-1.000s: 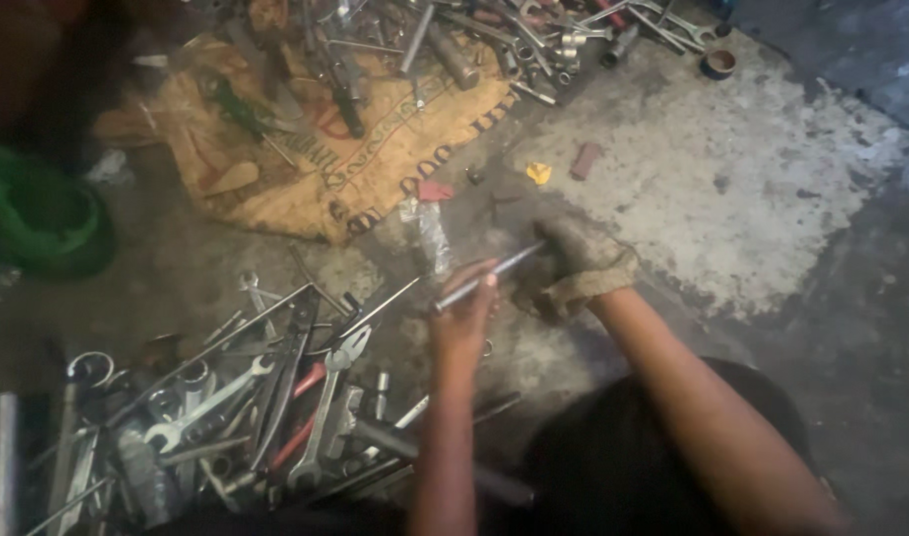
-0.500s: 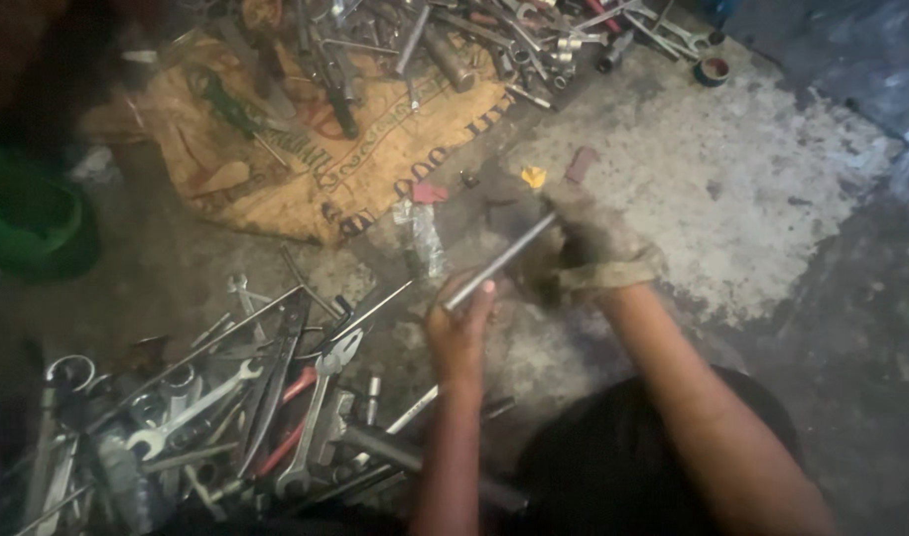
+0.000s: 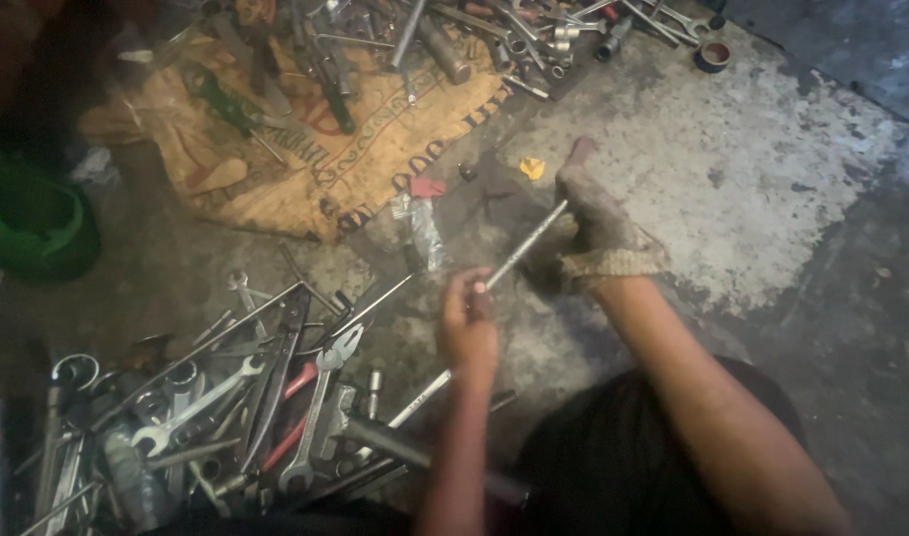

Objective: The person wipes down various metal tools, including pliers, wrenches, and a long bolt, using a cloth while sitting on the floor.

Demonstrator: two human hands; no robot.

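Note:
A slim metal rod (image 3: 522, 246) runs diagonally between my two hands, above a stained concrete floor. My left hand (image 3: 468, 324), bare, is closed on the rod's lower near end. My right hand (image 3: 595, 226) wears a dirty work glove and grips the upper far end. A small clear plastic packet with a red top (image 3: 422, 220) lies on the floor just left of the rod. A small yellow scrap (image 3: 532, 169) sits on the floor just beyond the gloved hand.
A heap of spanners, pliers and rods (image 3: 226, 397) covers the floor at lower left. A tan printed sack (image 3: 306, 149) with more tools lies at upper left. Sockets and wrenches (image 3: 534, 30) line the top edge. A green plastic object (image 3: 28, 223) sits far left.
Both hands have carried the rod up and to the right, away from the tool heap. The camera view has shifted slightly.

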